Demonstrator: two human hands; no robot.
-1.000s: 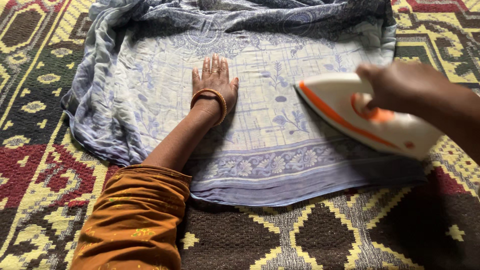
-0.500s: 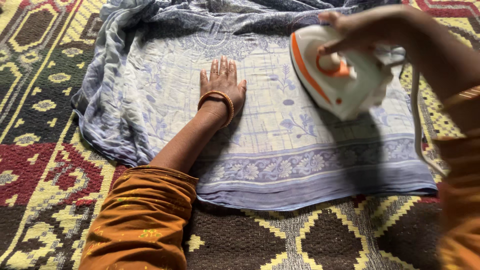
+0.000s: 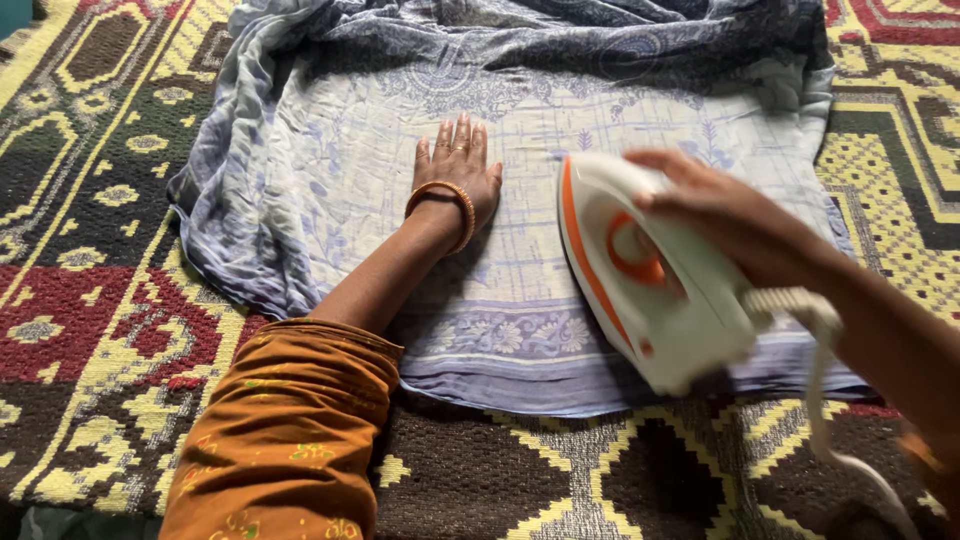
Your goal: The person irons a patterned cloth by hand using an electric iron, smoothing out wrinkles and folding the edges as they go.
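Observation:
A pale blue patterned cloth (image 3: 330, 170) lies spread flat on a woven rug (image 3: 90, 300). My left hand (image 3: 457, 168) rests palm down on the cloth's middle, fingers together, with a gold bangle at the wrist. My right hand (image 3: 725, 215) grips the handle of a white and orange electric iron (image 3: 640, 270). The iron sits on the right half of the cloth, its sole turned toward my left hand, a short gap between them.
The cloth's far part (image 3: 600, 40) is bunched in darker folds at the top. The iron's white cord (image 3: 830, 400) trails down to the lower right over the rug. My orange sleeve (image 3: 280, 430) covers the near left.
The iron has swung from the upper right down onto the right half of the cloth, closer to me. My left hand has stayed flat in place.

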